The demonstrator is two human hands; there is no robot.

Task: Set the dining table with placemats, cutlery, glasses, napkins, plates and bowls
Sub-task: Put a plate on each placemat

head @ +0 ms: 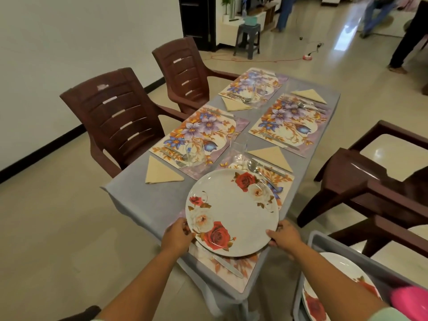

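Grey-clothed table (148, 200); rose plate (232, 213) between both hands' fingers (185, 230) (rim-held).

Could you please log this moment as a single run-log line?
step: placing plate | left hand: grips rim | right hand: grips rim | target: near placemat | other three mats: no plates yet

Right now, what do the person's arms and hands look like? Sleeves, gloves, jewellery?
Both forearms are bare up to the bottom edge of the frame. The left hand and right hand wear no gloves, and no rings, watch or bracelets show. A pale green sleeve edge shows at the right upper arm; a similar pale edge appears on the left.
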